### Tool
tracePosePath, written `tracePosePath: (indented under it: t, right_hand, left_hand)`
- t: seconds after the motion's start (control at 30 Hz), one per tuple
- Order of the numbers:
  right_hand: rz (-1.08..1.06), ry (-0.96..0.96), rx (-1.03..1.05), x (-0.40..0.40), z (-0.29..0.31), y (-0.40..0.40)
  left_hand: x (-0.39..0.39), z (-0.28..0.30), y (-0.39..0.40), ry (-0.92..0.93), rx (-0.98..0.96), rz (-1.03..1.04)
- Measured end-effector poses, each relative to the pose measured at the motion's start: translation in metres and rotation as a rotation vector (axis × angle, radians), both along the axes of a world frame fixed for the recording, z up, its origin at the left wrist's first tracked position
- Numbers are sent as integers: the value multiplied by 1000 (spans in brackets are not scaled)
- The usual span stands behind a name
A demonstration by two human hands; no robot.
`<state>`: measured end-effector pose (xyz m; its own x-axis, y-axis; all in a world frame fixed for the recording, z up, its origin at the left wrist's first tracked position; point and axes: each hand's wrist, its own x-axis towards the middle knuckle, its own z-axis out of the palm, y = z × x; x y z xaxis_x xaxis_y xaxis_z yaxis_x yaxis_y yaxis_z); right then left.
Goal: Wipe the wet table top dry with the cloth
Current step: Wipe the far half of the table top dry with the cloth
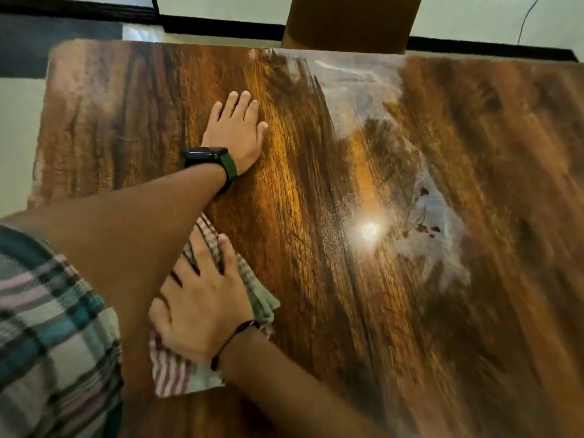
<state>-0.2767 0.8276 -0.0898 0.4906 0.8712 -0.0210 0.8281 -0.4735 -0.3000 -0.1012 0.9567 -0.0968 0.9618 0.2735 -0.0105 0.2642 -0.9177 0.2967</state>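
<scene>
Your right hand (202,298) presses flat on the cloth (177,371); left hand (237,131) rests flat, fingers straight, on the counter (316,279) beyond it.

No readable text, labels, brands or numbers anywhere in frame. Watch (204,154) face at centre left is dark, nothing legible on it.

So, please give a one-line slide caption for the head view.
Right hand presses striped cloth on wet wooden table top; left hand rests flat.
</scene>
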Motion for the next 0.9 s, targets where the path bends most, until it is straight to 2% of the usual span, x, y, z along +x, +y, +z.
tracePosePath:
  t: [0.07, 0.13, 0.23, 0.37, 0.53, 0.6, 0.73, 0.8, 0.9]
  right_hand:
    - [36, -9, 18, 17, -2, -12]
    - [8, -59, -63, 43, -5, -32]
    - [-169, -111, -166, 90, -5, -66]
    - [-443, -53, -244, 141, 1, -106]
    - [-604, -29, -257, 118, 2, -90]
    - [-514, -49, -272, 70, -1, -67]
    - [-158, -13, -129, -40, 1, -30]
    - [-26, 12, -91, -44, 1, -36]
    - [-13, -2, -60, -5, 0, -70]
  left_hand:
    - [-9, 5, -6, 0, -68, -34]
    - [-23, 9, -8, -6, -124, -90]
    - [-57, 12, -4, -27, -187, -81]
    - [-109, 11, -1, -40, -240, -11]
    - [-143, 11, -18, -56, -282, 34]
    - [-145, 12, -23, -35, -284, 52]
    - [-133, 16, -31, 142, -190, 5]
    - [-124, 19, -36, 208, -133, -12]
    - [-112, 25, -47, 229, -144, 18]
